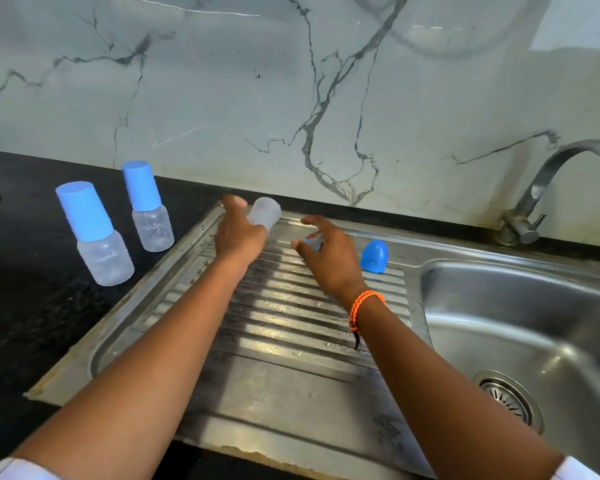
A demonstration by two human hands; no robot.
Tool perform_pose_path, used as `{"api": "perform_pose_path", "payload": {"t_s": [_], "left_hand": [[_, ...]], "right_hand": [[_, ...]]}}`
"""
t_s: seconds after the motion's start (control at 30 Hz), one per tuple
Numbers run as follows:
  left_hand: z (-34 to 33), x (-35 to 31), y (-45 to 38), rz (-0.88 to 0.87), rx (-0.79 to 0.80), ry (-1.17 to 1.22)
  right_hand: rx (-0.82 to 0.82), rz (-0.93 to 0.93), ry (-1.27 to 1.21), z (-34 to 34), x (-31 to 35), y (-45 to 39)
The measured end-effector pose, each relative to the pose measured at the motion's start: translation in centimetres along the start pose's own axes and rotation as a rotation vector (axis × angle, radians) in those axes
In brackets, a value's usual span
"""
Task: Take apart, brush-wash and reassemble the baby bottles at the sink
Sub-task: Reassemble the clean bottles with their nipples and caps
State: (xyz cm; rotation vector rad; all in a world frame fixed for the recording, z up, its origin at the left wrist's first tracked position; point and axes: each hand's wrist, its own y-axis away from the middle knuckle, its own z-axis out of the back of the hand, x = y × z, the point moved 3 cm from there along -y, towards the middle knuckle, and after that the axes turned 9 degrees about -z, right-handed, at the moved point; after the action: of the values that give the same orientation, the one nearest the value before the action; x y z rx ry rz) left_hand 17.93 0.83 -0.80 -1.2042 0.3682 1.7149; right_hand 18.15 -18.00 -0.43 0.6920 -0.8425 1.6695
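left grip (238,237): clear bottle (264,211) | right grip (326,252): small part (313,242)

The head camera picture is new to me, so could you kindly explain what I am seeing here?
It is one view, from a camera worn on a person's head, looking down at their own bare hands above a steel drainboard. The left hand grips a clear bottle body. The right hand pinches a small pale part, too blurred to identify. A loose blue cap lies on the drainboard. Two capped bottles stand on the dark counter. The sink basin and tap are at the right.
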Motion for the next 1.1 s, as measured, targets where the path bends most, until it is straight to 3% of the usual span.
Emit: {"api": "perform_pose_path", "payload": {"t_s": [0.1,0.2,0.37,0.67,0.8,0.93,1.1], "left_hand": [[-0.1,-1.3,2.6,-0.123,0.287,0.257],[-0.2,-2.3,5.1,-0.243,0.437,0.359],[0.0,-2.1,7.0,-0.205,0.463,0.407],[-0.4,-2.2,7.6,-0.018,0.397,0.554],[0.5,-2.1,7.5,-0.051,0.451,0.725],[0.4,-2.4,7.7,-0.036,0.575,0.908],[0.2,-2.5,7.9,-0.025,0.570,0.978]], "right_hand": [[0.038,0.052,-0.048,0.7,0.5,0.7],[0.019,0.096,-0.031,2.0,0.7,1.7],[0.028,0.095,-0.044,5.1,0.3,3.5],[0.071,0.034,-0.338,7.8,-1.0,7.5],[0.051,0.062,-0.225,7.6,-1.7,7.9],[-0.010,0.109,-0.237,7.8,-1.4,8.0],[-0.184,0.121,-0.195,8.3,-1.4,8.6]]}}
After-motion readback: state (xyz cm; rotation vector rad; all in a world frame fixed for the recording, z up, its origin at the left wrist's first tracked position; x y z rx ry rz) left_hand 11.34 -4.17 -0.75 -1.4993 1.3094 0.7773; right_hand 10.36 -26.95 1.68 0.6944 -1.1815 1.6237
